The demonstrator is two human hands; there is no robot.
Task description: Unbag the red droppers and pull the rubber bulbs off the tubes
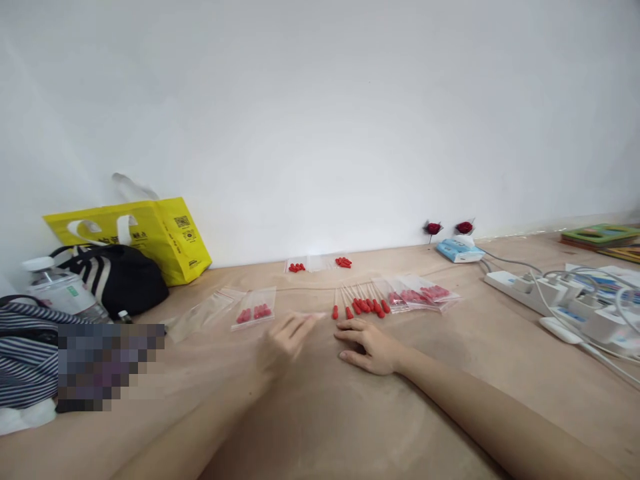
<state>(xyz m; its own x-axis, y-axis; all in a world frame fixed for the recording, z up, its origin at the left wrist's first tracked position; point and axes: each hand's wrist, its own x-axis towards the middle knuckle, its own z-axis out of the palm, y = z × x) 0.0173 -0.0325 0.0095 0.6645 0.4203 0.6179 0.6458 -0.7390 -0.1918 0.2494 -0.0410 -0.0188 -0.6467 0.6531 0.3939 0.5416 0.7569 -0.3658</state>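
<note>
My left hand [285, 341] is smeared by motion above the table. A pale, pinkish edge shows at its fingertips; I cannot make out whether it is a finger or thin plastic. My right hand [371, 347] rests on the table, thumb and fingers apart, with nothing in it. Just beyond its fingertips lies a row of thin pale sticks with red bulb-shaped ends [367, 306]. Right of them, clear bags [420, 293] with red pieces overlap. Beyond my left hand lies a clear zip bag [254, 311] with red pieces inside.
More red pieces [344, 263] lie near the wall with clear bags. A yellow bag [185, 233], black bag [133, 277] and bottle [65, 290] stand left. Rightward are a blue tissue pack [457, 251], two dark red roses [465, 228] and a power strip [515, 285] with cables.
</note>
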